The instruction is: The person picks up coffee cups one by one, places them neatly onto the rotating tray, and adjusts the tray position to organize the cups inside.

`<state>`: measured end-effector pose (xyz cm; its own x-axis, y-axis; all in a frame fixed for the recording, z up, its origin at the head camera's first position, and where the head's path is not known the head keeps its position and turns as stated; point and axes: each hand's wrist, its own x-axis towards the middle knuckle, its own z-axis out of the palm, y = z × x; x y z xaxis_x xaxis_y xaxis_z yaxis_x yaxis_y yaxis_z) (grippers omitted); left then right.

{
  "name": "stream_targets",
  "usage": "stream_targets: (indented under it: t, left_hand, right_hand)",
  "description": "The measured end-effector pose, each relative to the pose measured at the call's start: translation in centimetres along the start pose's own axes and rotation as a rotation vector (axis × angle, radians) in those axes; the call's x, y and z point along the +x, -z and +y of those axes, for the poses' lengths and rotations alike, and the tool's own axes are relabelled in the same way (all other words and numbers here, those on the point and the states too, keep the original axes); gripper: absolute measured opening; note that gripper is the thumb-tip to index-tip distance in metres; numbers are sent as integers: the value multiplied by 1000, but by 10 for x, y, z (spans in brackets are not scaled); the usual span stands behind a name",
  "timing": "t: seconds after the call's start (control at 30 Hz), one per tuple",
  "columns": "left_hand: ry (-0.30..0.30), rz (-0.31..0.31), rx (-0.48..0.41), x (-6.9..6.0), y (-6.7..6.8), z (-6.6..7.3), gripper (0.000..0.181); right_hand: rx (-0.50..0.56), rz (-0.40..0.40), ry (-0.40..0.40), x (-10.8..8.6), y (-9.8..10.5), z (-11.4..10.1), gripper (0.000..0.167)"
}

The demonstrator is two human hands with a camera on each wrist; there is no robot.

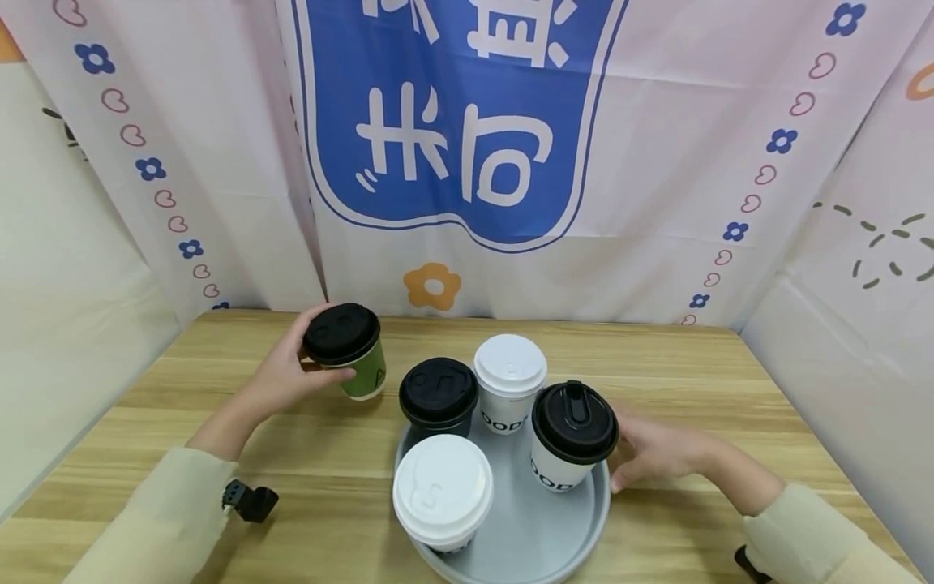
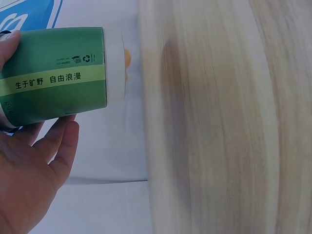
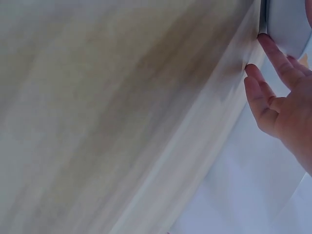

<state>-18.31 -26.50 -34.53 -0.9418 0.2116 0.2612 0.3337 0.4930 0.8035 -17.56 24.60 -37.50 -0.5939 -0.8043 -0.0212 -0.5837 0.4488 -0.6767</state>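
My left hand [image 1: 288, 369] grips a green paper cup [image 1: 368, 371] with a black lid, fingers and thumb around its side. In the left wrist view, the green cup [image 2: 58, 73] hangs above the tabletop. A round grey tray [image 1: 540, 531] holds a white cup with a black lid [image 1: 562, 466], two cups with white lids [image 1: 503, 405] and a dark cup [image 1: 439, 401]. My right hand [image 1: 657, 446] is at the tray's right edge, beside the black-lidded white cup, which hides some fingers. In the right wrist view, this hand's fingertips [image 3: 264, 41] touch the tray's edge.
The wooden table [image 1: 314, 503] reaches back to a hanging cloth [image 1: 241, 162] with a blue printed panel. White cloth walls [image 1: 861, 324] stand at both sides. A small black device [image 1: 251, 501] is worn at the left wrist.
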Motion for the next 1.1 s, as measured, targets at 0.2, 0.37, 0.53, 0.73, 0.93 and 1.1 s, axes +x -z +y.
stream_targets:
  t: [0.2, 0.37, 0.53, 0.73, 0.93, 1.1]
  left_hand:
    - [-25, 0, -10, -4, 0, 2, 89]
    - [-22, -5, -16, -7, -1, 2, 90]
    - [-16, -7, -7, -8, -1, 1, 89]
    - [-16, -1, 6, -9, 0, -2, 89]
    - [-23, 6, 7, -12, 1, -3, 90]
    - [-15, 6, 12, -13, 2, -2, 90]
  right_hand:
    - [-43, 27, -50, -5, -4, -7, 81]
    - [-17, 35, -63, -7, -10, -6, 86]
    - [39, 41, 11, -10, -14, -8, 90]
    - [49, 66, -52, -19, -19, -15, 101]
    - [70, 104, -52, -24, -24, -20, 99]
    - [50, 89, -80, -31, -17, -23, 86]
